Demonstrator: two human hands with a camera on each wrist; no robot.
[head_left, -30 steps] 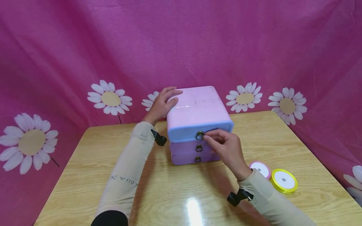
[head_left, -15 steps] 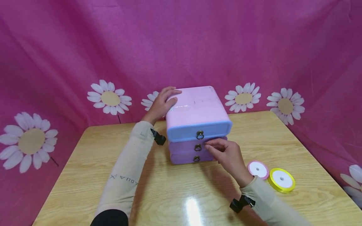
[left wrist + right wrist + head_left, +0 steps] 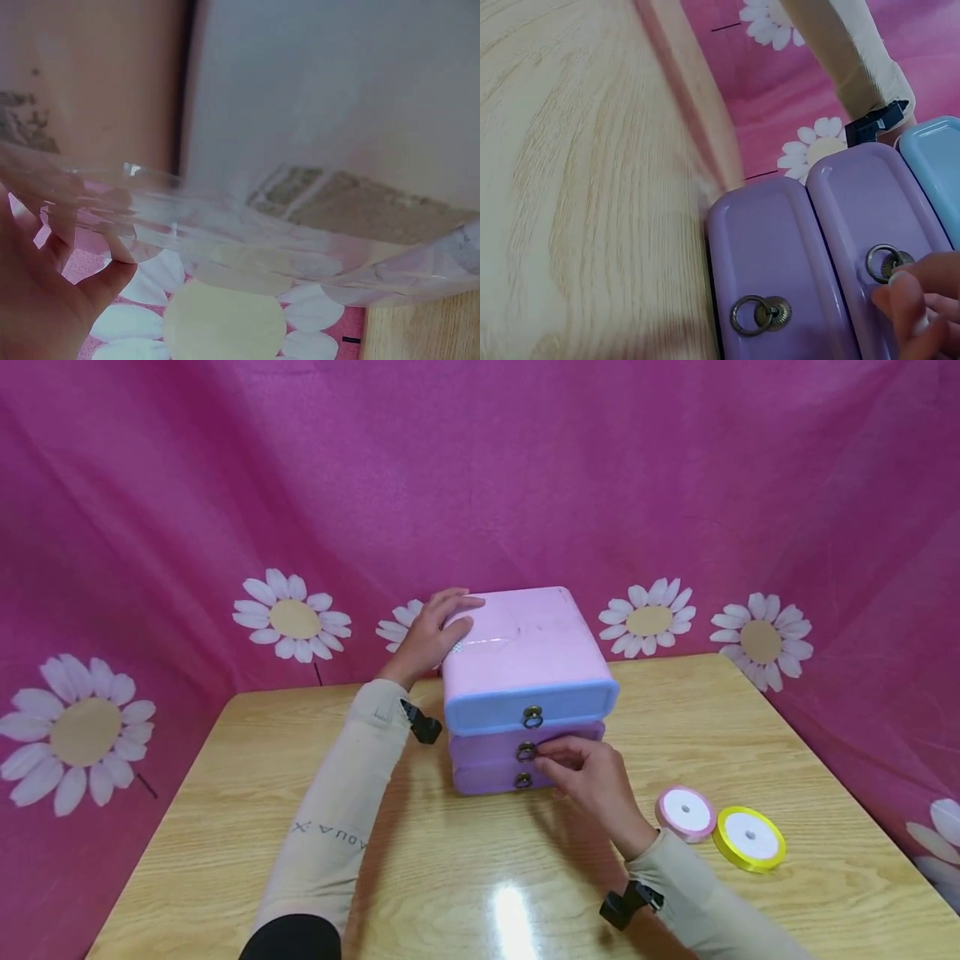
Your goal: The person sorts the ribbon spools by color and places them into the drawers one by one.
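Note:
A small chest of drawers with a pink top (image 3: pixel 525 631) stands on the table. Its top drawer (image 3: pixel 487 713) is blue and juts forward past the two purple drawers below. Each front bears a bronze ring pull. My left hand (image 3: pixel 429 639) rests on the chest's upper left edge, fingers spread over the top; the left wrist view shows it against the clear plastic side (image 3: pixel 247 247). With thumb and forefinger my right hand (image 3: pixel 596 781) pinches the middle drawer's ring pull (image 3: pixel 883 262). The bottom drawer's ring pull (image 3: pixel 754 315) hangs free beside it.
Right of the chest, a pink-rimmed ribbon spool (image 3: pixel 686 812) and a yellow ribbon spool (image 3: pixel 750 839) lie flat on the wooden table (image 3: pixel 300 752). A magenta curtain (image 3: pixel 480 477) with daisies hangs behind and at both sides.
My right hand has let go of the top drawer's ring pull, moved down and taken hold of the middle one. My left hand has stayed on the chest.

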